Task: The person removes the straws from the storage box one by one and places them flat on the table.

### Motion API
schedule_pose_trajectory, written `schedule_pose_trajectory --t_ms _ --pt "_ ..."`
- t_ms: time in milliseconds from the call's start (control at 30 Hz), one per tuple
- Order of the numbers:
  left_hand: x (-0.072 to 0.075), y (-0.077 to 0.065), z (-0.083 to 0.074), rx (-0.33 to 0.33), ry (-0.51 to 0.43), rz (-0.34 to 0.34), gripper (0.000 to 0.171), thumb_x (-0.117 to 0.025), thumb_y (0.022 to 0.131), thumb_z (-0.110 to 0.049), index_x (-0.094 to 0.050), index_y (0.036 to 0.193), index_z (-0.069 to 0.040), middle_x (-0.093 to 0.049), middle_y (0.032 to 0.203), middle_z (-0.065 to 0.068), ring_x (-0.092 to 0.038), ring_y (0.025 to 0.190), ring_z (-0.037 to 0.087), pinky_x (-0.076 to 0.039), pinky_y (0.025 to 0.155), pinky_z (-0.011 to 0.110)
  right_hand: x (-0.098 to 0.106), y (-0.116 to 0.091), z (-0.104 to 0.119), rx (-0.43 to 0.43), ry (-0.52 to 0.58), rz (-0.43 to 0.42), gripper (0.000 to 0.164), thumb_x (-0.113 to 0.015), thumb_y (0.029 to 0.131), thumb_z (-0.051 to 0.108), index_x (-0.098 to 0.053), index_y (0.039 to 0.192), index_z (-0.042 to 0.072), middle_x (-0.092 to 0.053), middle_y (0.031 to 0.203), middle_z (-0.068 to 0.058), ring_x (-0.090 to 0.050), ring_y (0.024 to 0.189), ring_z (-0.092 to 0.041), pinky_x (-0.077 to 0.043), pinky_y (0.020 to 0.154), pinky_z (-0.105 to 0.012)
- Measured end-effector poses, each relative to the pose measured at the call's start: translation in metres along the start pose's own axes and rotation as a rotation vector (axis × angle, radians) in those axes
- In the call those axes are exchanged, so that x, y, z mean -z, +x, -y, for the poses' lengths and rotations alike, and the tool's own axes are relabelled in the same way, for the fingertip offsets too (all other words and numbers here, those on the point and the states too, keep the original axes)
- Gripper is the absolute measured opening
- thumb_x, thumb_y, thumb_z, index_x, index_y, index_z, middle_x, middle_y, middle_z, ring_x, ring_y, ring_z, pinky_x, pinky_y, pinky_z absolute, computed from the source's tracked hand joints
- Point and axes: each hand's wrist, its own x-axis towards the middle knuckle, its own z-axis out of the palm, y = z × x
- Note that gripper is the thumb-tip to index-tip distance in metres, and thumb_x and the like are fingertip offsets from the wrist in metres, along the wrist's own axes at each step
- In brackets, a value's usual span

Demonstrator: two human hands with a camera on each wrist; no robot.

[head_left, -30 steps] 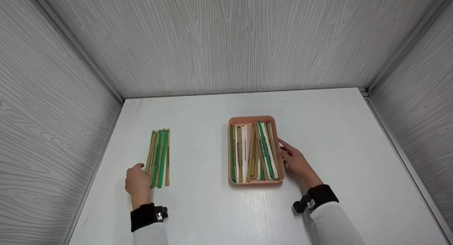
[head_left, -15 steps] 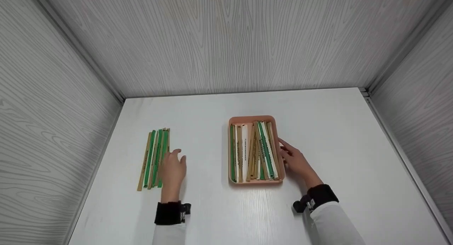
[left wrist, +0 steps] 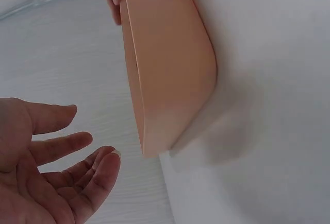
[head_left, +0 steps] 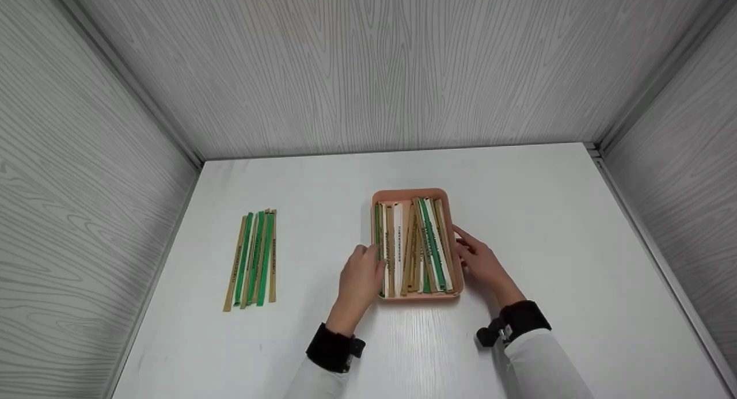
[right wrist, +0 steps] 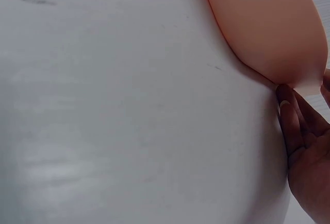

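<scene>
A shallow pinkish-orange tray (head_left: pixel 410 195) on the white tabletop holds many thin paper-wrapped straws (head_left: pixel 397 243), green, brown and white with small print. My left hand (head_left: pixel 360 278) is at the tray's near left side. In the left wrist view, its fingers (left wrist: pixel 62 147) are loosely bent, hold nothing and are apart from the tray wall (left wrist: pixel 165 54). My right hand (head_left: pixel 482 266) touches the tray's right side. In the right wrist view, its fingertips (right wrist: pixel 286 105) lie against the tray's lower edge. Farther left lies a loose group of green and brown straws (head_left: pixel 253 261).
Pale wood-grain panels (head_left: pixel 368 71) wall the tabletop (head_left: pixel 322 215) at the back and on both sides. Each wrist carries a black strap with a small camera; the left strap (head_left: pixel 329 348) is close to the tray's front.
My left hand has moved right, from the loose straws to the tray. That group now reaches farther left, with a brown and a green straw showing there. My right hand and the tray stay put.
</scene>
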Motion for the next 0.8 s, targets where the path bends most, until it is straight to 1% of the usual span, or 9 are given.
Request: schedule_pose_trajectory --t_ms 67,133,200,367,467,533,600,700,800 --pt "-0.006 0.000 -0.007 -0.021 0.001 0.017 0.037 -0.066 0.094 -0.015 -0.061 0.126 0.003 -0.061 0.101 0.015 -0.063 0.088 0.025 -0.053 0.070 0.036 0.000 0.000 0.000 0.004 0.001 0.000 0.051 -0.045 0.106 0.026 -0.033 0.155 0.021 -0.055 0.135 -0.021 -0.063 0.099 -0.027 -0.051 0.078 -0.034" --pt "-0.012 0.000 -0.013 -0.024 0.017 0.031 0.039 -0.066 0.094 -0.016 -0.060 0.128 0.004 -0.061 0.104 0.016 -0.062 0.091 0.027 -0.054 0.071 0.036 0.001 0.000 -0.001 0.011 -0.001 0.002 0.051 -0.045 0.106 0.026 -0.032 0.155 0.020 -0.054 0.135 -0.022 -0.063 0.099 -0.027 -0.050 0.078 -0.034" --pt "-0.018 0.001 -0.018 -0.017 0.037 0.036 0.043 -0.068 0.093 -0.015 -0.058 0.129 0.005 -0.062 0.104 0.018 -0.062 0.092 0.029 -0.054 0.069 0.038 0.001 0.000 -0.001 0.013 0.000 -0.001 0.051 -0.045 0.106 0.026 -0.033 0.155 0.020 -0.055 0.134 -0.022 -0.063 0.098 -0.028 -0.050 0.077 -0.034" --pt "-0.035 0.001 -0.029 0.016 0.095 0.035 0.057 -0.071 0.089 -0.012 -0.048 0.136 0.010 -0.062 0.099 0.024 -0.063 0.085 0.034 -0.053 0.056 0.040 0.000 0.001 -0.001 0.001 -0.023 -0.013 0.050 -0.046 0.106 0.026 -0.034 0.154 0.022 -0.057 0.131 -0.019 -0.063 0.095 -0.024 -0.050 0.076 -0.033" --pt "-0.043 0.001 -0.030 0.034 0.135 0.028 0.061 -0.071 0.089 -0.011 -0.044 0.139 0.010 -0.061 0.100 0.026 -0.062 0.085 0.036 -0.052 0.055 0.041 0.000 0.001 -0.001 -0.011 -0.031 -0.016 0.050 -0.046 0.105 0.027 -0.034 0.154 0.024 -0.058 0.131 -0.017 -0.063 0.095 -0.022 -0.051 0.076 -0.032" --pt "-0.047 0.003 -0.030 0.047 0.147 0.023 0.060 -0.070 0.089 -0.011 -0.044 0.139 0.010 -0.059 0.101 0.028 -0.062 0.085 0.037 -0.052 0.055 0.042 -0.001 0.000 -0.001 -0.018 -0.026 -0.019 0.050 -0.046 0.105 0.027 -0.035 0.154 0.026 -0.058 0.132 -0.016 -0.063 0.095 -0.023 -0.051 0.076 -0.033" --pt "-0.050 0.004 -0.029 0.050 0.170 0.037 0.058 -0.069 0.090 -0.009 -0.044 0.139 0.010 -0.059 0.104 0.030 -0.061 0.087 0.039 -0.053 0.057 0.043 -0.001 0.000 -0.001 -0.022 -0.017 -0.019 0.050 -0.047 0.105 0.028 -0.036 0.153 0.027 -0.058 0.132 -0.015 -0.063 0.096 -0.023 -0.051 0.077 -0.034" --pt "-0.054 0.006 -0.029 0.030 0.220 0.076 0.054 -0.065 0.090 -0.003 -0.045 0.138 0.012 -0.059 0.105 0.032 -0.061 0.088 0.040 -0.054 0.059 0.042 0.000 0.000 -0.001 -0.025 -0.007 -0.016 0.049 -0.047 0.105 0.029 -0.036 0.153 0.029 -0.058 0.132 -0.015 -0.063 0.096 -0.024 -0.050 0.077 -0.035" --pt "-0.057 0.005 -0.027 -0.011 0.284 0.107 0.056 -0.067 0.086 0.003 -0.046 0.137 0.013 -0.060 0.107 0.031 -0.061 0.089 0.040 -0.055 0.064 0.041 0.000 0.000 0.000 -0.024 -0.007 -0.016 0.049 -0.047 0.105 0.030 -0.036 0.153 0.029 -0.058 0.132 -0.014 -0.063 0.095 -0.024 -0.051 0.077 -0.035"
